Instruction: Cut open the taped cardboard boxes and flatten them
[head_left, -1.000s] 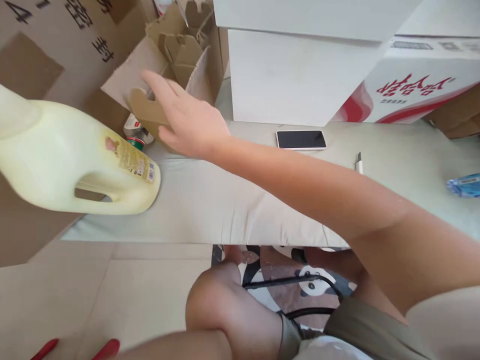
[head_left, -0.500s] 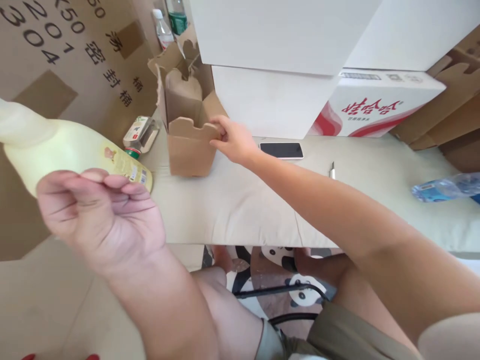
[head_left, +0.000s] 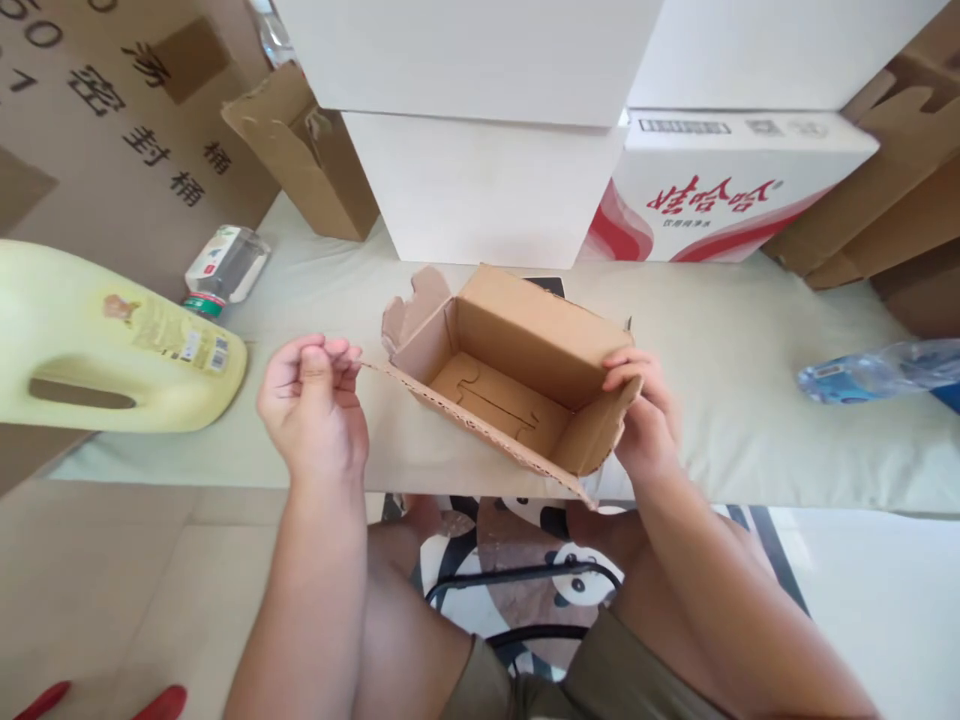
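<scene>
An open cardboard box is tilted toward me over the near part of the covered surface, its bare inside and interlocking bottom tabs showing. My left hand is closed in a pinch at the far-left corner of the box's near wall. On the other side, my right hand grips the right end flap, fingers over its edge and the thumb hidden. Behind the box, a phone shows only in part, and just the tip of a knife is visible.
A yellow jug lies on its side at the left beside a clear bottle. Another cardboard box stands at the back, next to stacked white cartons. A plastic water bottle lies at right.
My right hand has brought one cardboard box from the back left to the front middle. My left hand has come from beside the yellow jug to that box's edge. The view has shifted.
</scene>
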